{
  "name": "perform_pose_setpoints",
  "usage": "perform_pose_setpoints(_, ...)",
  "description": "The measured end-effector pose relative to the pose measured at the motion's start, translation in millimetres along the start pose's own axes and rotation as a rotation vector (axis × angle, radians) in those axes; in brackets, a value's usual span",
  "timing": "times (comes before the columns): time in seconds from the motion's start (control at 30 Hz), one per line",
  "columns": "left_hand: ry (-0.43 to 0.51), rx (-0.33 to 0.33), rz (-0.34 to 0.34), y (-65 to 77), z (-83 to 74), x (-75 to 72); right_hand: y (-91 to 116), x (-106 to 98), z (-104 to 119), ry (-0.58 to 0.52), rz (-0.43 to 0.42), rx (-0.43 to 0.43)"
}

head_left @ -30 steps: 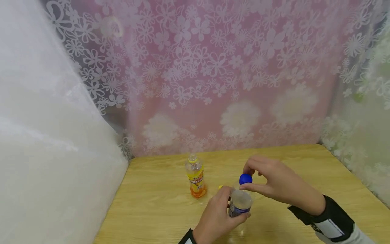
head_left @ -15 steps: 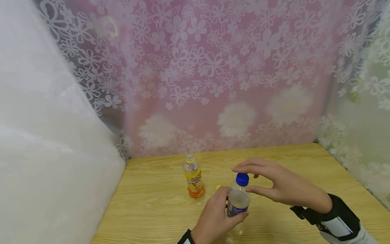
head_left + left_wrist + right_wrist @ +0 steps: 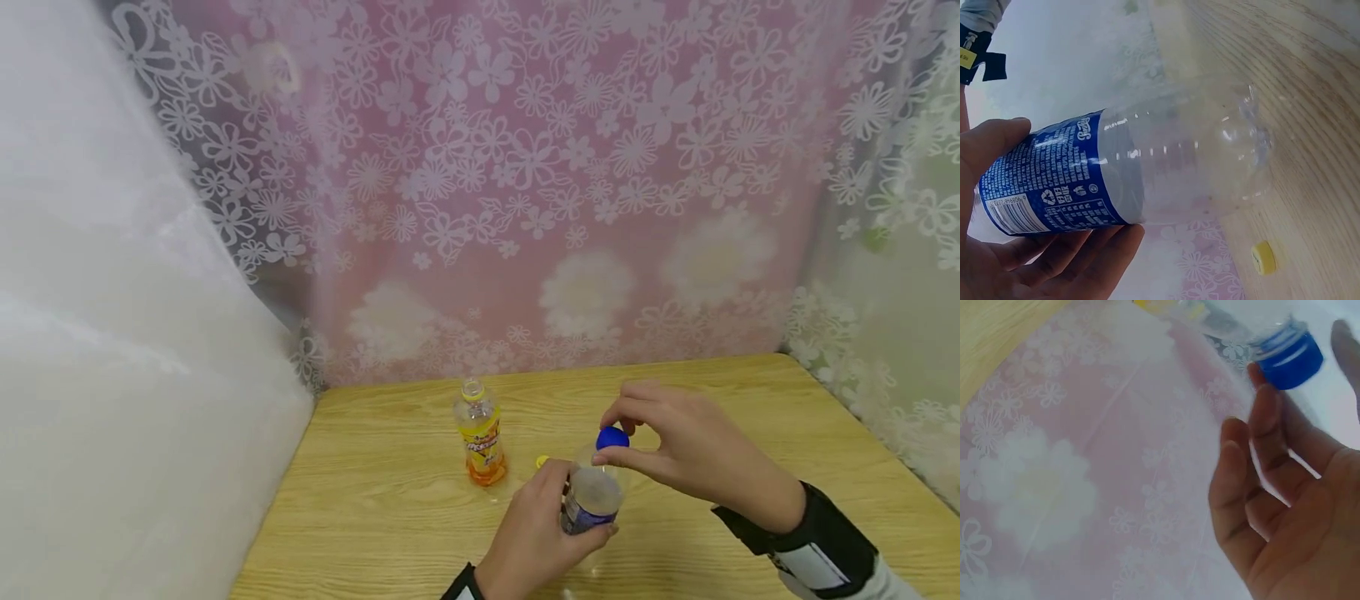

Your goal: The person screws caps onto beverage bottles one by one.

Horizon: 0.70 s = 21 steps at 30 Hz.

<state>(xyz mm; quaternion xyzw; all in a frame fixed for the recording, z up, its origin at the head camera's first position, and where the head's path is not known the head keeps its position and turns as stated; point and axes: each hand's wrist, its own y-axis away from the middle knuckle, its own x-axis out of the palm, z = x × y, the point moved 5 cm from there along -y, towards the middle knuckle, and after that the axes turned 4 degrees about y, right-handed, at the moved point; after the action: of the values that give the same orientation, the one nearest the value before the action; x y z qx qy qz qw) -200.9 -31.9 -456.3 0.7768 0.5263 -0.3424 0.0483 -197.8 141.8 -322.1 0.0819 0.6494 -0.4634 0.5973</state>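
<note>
My left hand [image 3: 528, 521] grips a clear plastic bottle [image 3: 596, 492] with a blue label [image 3: 1054, 178]; in the left wrist view its fingers and thumb wrap the label. The bottle is tilted, its top leaning away, and no liquid shows in the part seen. At its mouth sits a blue bottle cap [image 3: 613, 438]. My right hand [image 3: 690, 442] has thumb and forefinger on either side of this cap, pinching it in the head view. In the right wrist view the curled fingers [image 3: 1229, 475] lie by the cap, the thumb across from them.
An uncapped bottle [image 3: 482, 442] with a yellow label and some orange drink stands on the wooden table [image 3: 382, 500], left of my hands. A loose yellow cap [image 3: 1264, 257] lies behind the held bottle. Flowered curtains [image 3: 480, 183] hang around the table.
Half a second ago my right fingers were spread off the blue cap; now they have come back together on it. The held bottle has tilted a little more. My left grip stays the same.
</note>
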Motion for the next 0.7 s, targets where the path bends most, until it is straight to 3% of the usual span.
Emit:
perform_pose_setpoints(0.1, 0.02, -0.02, 0.009, -0.9, 0.7, -0.4, 0.2, -3.8, -0.4, 0.004, 0.008, -0.023)
perform_pose_setpoints(0.27, 0.03, -0.001, 0.008, -0.8, 0.2, -2.7, 1.7, -5.4, 0.8, -0.194, 0.126, -0.175)
perform_pose_setpoints(0.37, 0.011, 0.035, 0.001, 0.0, -1.3, -2.8, 1.9, -4.2, 1.8, -0.262, 0.149, -0.23)
perform_pose_setpoints(0.53, -0.01, 0.065, 0.001, 0.0, -2.6, 0.1, 2.8, -1.4, 1.7, -0.303, 0.105, -0.222)
perform_pose_setpoints(0.7, -0.026, 0.059, -0.007, 1.3, -4.9, 1.0, 4.2, 3.1, 3.3, -0.239, 0.003, -0.177)
